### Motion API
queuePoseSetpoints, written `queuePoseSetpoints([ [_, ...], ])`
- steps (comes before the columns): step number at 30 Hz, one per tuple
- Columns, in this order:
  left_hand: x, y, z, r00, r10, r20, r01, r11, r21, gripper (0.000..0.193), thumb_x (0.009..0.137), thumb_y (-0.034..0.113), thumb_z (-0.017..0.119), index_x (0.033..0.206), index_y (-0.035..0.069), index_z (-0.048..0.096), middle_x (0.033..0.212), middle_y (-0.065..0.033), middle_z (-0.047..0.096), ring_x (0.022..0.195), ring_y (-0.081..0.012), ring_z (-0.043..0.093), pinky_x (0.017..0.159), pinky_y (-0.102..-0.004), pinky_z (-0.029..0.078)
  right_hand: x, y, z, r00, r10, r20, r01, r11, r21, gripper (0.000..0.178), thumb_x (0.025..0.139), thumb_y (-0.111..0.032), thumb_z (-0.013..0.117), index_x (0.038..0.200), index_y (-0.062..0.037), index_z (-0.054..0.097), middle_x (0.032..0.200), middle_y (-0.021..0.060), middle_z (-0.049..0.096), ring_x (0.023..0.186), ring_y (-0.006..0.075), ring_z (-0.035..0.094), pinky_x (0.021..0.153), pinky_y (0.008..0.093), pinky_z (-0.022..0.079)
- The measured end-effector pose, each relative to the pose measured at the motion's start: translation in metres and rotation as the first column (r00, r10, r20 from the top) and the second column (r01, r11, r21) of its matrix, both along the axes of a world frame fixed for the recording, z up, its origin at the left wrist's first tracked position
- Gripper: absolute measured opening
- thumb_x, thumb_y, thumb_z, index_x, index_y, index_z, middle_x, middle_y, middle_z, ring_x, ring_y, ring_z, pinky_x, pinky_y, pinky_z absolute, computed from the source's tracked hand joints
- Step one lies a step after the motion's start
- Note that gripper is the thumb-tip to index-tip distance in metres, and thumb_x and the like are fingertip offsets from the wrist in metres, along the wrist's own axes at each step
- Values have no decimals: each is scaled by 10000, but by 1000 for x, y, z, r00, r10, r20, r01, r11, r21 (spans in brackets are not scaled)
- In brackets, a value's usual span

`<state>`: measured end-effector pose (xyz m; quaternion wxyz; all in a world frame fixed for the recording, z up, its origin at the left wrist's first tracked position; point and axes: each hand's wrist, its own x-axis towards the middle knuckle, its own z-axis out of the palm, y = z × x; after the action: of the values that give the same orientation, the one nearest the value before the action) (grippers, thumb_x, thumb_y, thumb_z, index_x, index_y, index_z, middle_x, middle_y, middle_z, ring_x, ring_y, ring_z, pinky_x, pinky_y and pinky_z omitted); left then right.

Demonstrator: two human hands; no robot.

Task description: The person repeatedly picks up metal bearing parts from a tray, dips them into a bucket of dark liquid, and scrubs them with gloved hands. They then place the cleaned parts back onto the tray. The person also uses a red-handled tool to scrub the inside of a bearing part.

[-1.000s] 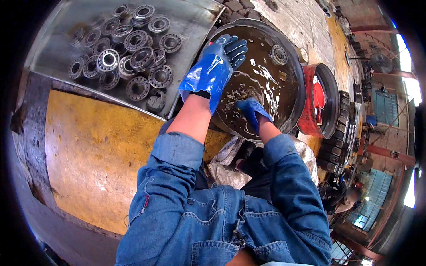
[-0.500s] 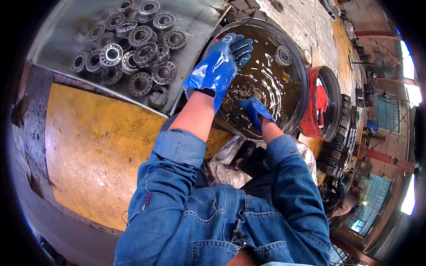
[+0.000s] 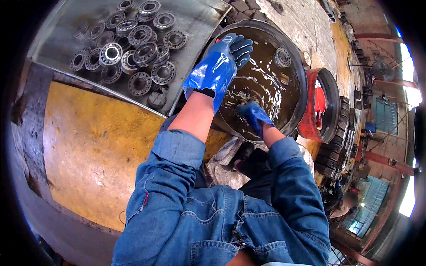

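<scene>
My left hand (image 3: 222,57), in a wet blue glove, is over the left part of a round tub (image 3: 303,95) of brown liquid. Its fingers are stretched out and nothing shows in them. My right hand (image 3: 256,116), gloved in blue too, dips into the liquid near the tub's close side. It looks closed, its fingertips hidden by rippling, frothy liquid; what it grips cannot be made out. A roller bearing (image 3: 282,56) sits at the tub's far right, apart from both hands.
A metal tray (image 3: 53,42) on the left holds several roller bearings (image 3: 140,83). A yellow board (image 3: 97,155) lies nearer. Right of the tub stands a red drum (image 3: 309,108) with a red object (image 3: 320,99) inside. Dark metal parts (image 3: 337,142) are stacked beyond; a person (image 3: 344,205) is farther right.
My right hand has shifted slightly within the tub and the liquid's ripples have changed shape. My left hand stays nearly where it was.
</scene>
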<state>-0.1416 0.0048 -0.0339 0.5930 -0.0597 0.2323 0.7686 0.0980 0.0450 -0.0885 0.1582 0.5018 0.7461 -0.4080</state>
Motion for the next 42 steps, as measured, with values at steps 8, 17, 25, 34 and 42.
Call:
queuePoseSetpoints([
  [8,7,6,15,998,-50,-27,49,999,-3,373,1082,350,455,1319,109,613,1316,-120,693,1151,-239,670,996,-396,496,-18,16,-29,537,608,585,-766,641,36,334,886,-252,707,1169,-73,717,1049,200,747,1031,356,724,832,483,578],
  [17,9,8,16,1000,-27,15,27,999,33,358,1075,321,484,1309,81,611,1316,-154,686,1142,-284,683,983,-413,521,41,11,-36,938,313,147,-346,850,397,367,869,-267,730,1127,-7,736,991,243,736,906,354,730,792,458,548],
  [25,4,-1,8,1000,6,-27,-5,1000,31,373,1074,330,482,1312,71,609,1315,-164,683,1157,-285,679,980,-419,529,-21,-4,-8,562,586,585,-714,700,-16,336,870,-290,686,1126,-81,745,1043,160,756,954,341,740,814,466,575],
  [34,8,8,12,1000,-6,10,6,1000,16,370,1072,325,491,1307,64,611,1311,-173,684,1153,-298,682,1000,-441,527,24,16,-53,713,551,434,-693,651,311,245,918,-262,632,1021,-81,760,944,171,755,860,316,736,728,449,569],
  [42,3,3,6,1000,-2,4,2,1000,23,371,1077,322,489,1320,69,610,1306,-172,687,1175,-303,673,999,-450,530,12,6,0,904,365,224,-404,900,161,391,961,-394,613,1079,-51,758,927,191,743,909,338,727,783,426,554],
])
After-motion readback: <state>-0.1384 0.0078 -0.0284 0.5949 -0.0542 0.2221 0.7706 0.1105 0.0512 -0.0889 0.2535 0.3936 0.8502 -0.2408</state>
